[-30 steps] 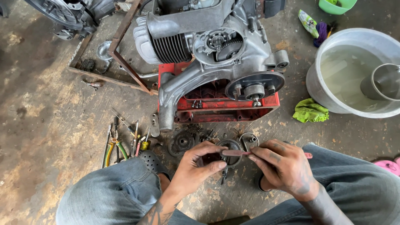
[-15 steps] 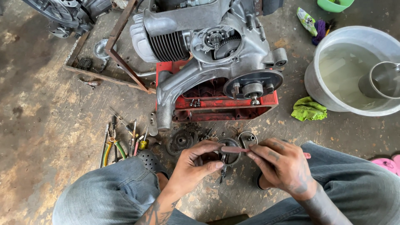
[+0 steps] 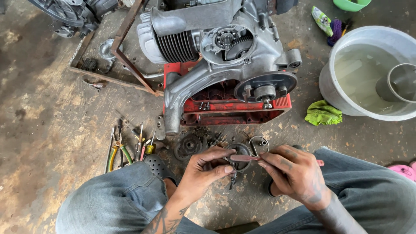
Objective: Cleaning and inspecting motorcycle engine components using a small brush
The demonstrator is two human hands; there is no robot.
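Observation:
My left hand [image 3: 207, 170] grips a small round metal engine part [image 3: 240, 151] between thumb and fingers, low in the middle of the view. My right hand [image 3: 294, 173] holds a thin reddish tool [image 3: 246, 158] whose tip lies across that part; its pink end [image 3: 320, 163] sticks out behind the hand. Both hands hover above my jeans-clad knees. Just beyond them on the concrete lie a dark toothed disc [image 3: 189, 146] and a metal ring [image 3: 259, 144].
A grey engine [image 3: 216, 47] rests on a red crate [image 3: 236, 107] ahead. Pliers and screwdrivers [image 3: 128, 145] lie at left. A water-filled basin [image 3: 368, 78] with a metal cup stands at right, a green rag [image 3: 323, 113] beside it. A rusty frame [image 3: 125, 52] lies at back left.
The hands stay together on the round part with only slight shifts. The view has drifted a little, so the engine sits slightly higher in frame.

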